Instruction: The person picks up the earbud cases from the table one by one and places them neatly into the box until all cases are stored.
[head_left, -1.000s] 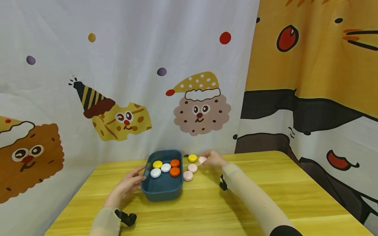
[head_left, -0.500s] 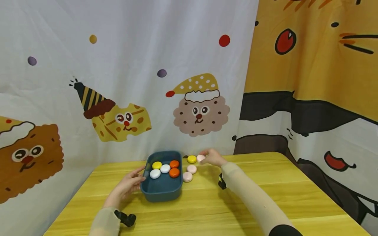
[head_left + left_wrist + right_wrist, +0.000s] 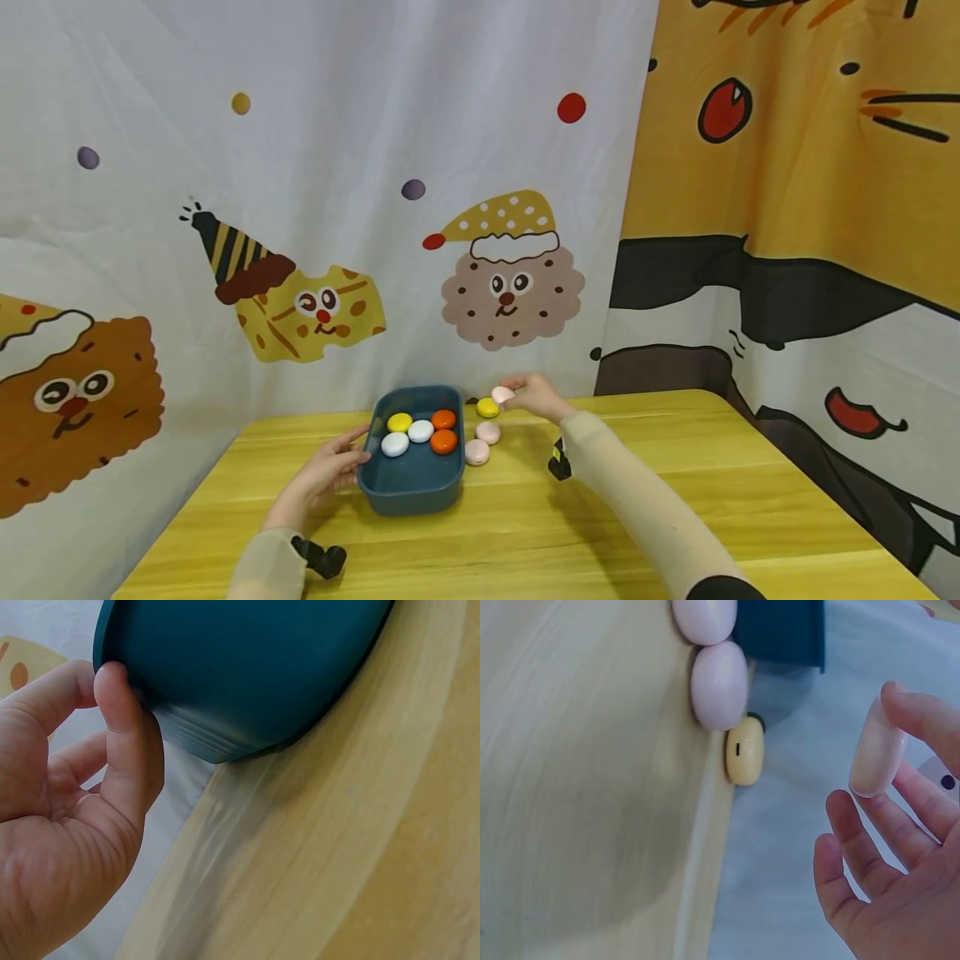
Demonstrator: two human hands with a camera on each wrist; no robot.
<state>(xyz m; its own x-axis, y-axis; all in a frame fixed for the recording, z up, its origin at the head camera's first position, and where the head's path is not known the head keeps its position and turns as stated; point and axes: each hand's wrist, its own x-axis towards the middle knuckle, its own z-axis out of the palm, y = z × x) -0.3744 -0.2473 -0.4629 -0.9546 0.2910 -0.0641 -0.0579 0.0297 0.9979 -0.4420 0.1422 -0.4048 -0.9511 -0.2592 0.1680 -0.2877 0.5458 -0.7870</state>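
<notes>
In the head view, my left hand (image 3: 326,465) is at the left wall of a dark blue bin (image 3: 408,502), its thumb and fingertips touching near the rim. The left wrist view shows the thumb against the bin's outer wall (image 3: 247,667). The bin holds two orange, two white (image 3: 395,444) and one yellow rounded disc. My right hand (image 3: 538,397) pinches a pale pink rounded disc (image 3: 877,750) between thumb and fingers, raised above the table. Below it lies a yellow disc (image 3: 487,408), which it partly overlaps in the head view.
Two more pale pink discs (image 3: 487,432) lie on the wood-grain table (image 3: 517,533), close along the bin's right side. A curtain (image 3: 337,125) printed with cartoon food hangs directly behind the table's back edge.
My right hand has lifted the pale pink disc off the table and moved it slightly left, toward the yellow disc. My left hand stays at the bin.
</notes>
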